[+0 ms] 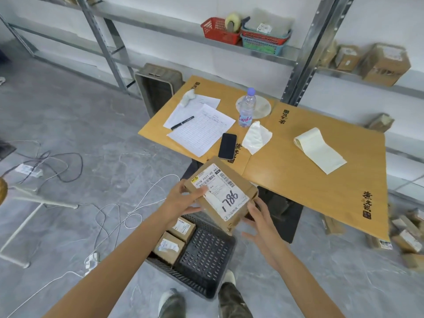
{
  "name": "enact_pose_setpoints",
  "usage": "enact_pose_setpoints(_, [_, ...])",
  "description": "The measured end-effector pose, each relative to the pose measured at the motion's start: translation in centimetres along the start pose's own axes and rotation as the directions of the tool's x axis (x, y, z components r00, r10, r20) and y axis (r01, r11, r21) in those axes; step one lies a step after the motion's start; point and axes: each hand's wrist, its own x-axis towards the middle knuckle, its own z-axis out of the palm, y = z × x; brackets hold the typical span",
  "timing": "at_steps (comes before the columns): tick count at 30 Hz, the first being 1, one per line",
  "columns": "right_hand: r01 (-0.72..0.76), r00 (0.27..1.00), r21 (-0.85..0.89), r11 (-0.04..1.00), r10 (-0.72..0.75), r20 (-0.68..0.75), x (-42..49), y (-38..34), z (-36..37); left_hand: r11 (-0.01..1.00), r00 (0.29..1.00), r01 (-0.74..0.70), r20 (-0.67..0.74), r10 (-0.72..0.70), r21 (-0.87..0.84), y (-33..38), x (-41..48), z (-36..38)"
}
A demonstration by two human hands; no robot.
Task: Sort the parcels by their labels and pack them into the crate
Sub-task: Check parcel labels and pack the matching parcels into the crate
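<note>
A brown cardboard parcel (241,180) with a white label marked "786" is held in the air above a black perforated crate (206,255) on the floor. My left hand (181,200) grips the parcel's left edge, thumb on top. My right hand (259,222) is at its lower right corner with fingers spread and mostly straight, touching the underside. Two small labelled parcels (181,228) (168,247) lie along the crate's left side.
A cardboard-topped table (298,171) holds papers, a pen, a phone (227,146), a water bottle (246,107), a tissue and a label roll (319,149). Cables (114,216) trail over the floor at left. More boxes (406,235) sit at right. My feet stand beside the crate.
</note>
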Motion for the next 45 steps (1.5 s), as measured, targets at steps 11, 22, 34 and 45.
enact_pose_setpoints(11, [-0.016, 0.949, 0.081, 0.997, 0.04, -0.314, 2.4, 6.1, 12.0, 0.864, 0.985, -0.004, 0.149, -0.082, 0.504, -2.3, 3.4, -11.8])
enact_pose_setpoints(22, [-0.352, 0.874, 0.159, 0.923, 0.384, -0.298, 3.2, 16.9, 13.9, 0.573, 0.949, 0.008, 0.175, -0.263, 0.82, -14.0, 5.6, -15.3])
enact_pose_setpoints(34, [-0.458, 0.776, 0.077, 0.886, 0.44, -0.452, 22.8, 42.0, 4.2, 0.583, 0.954, 0.079, 0.107, -0.278, 0.809, -41.5, 22.9, -11.5])
enact_pose_setpoints(45, [-0.289, 0.733, -0.003, 0.957, 0.219, -0.644, 47.3, 65.5, -2.0, -0.408, 0.88, -0.471, 0.388, -0.273, 0.782, -63.8, 42.7, -12.4])
